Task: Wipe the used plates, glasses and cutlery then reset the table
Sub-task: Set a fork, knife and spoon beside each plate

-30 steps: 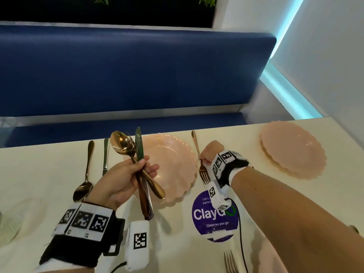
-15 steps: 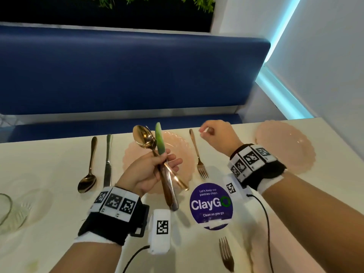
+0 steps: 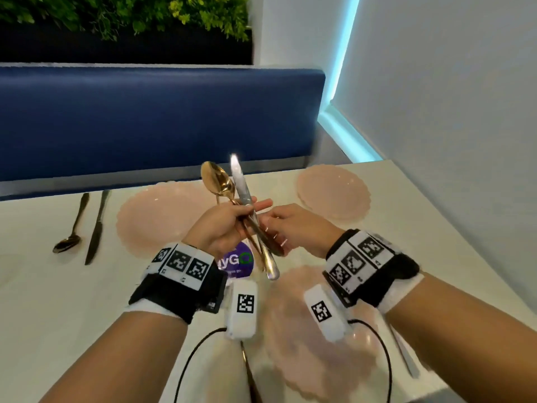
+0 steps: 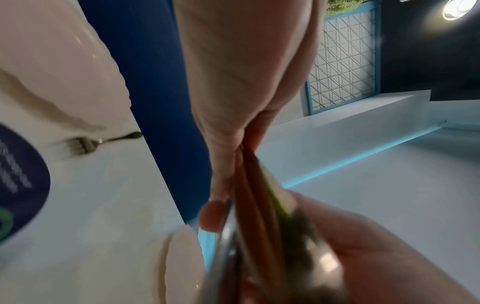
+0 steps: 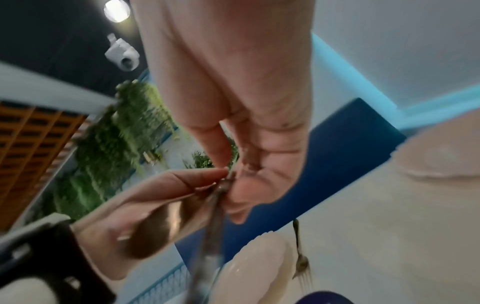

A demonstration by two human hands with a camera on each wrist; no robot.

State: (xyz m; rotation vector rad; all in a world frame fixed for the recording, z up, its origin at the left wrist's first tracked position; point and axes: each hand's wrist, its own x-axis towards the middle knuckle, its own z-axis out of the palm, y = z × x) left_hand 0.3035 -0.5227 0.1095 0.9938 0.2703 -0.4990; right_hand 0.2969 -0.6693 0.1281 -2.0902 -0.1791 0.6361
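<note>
Left hand (image 3: 223, 228) curled round a raised bundle: shiny gold metal spoon (image 3: 216, 178) and silver table knife (image 3: 241, 184), bowl and blade up, handles slanting down toward the purple round sticker (image 3: 236, 261). Right hand (image 3: 293, 228) just beside, fingertips closing on the handles. Below both, cream table (image 3: 58, 301) with pale pink scalloped plates (image 3: 151, 219).

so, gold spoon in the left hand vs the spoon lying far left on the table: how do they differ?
The held spoon is up in the air, bowl up, gripped by the left hand together with a knife; the table spoon lies flat, untouched, beside another knife. The held spoon looks bright gold; the table spoon looks darker, in shade. The held bowl points away from the person, the table spoon's bowl toward them. Both share the same slim shape.
</note>
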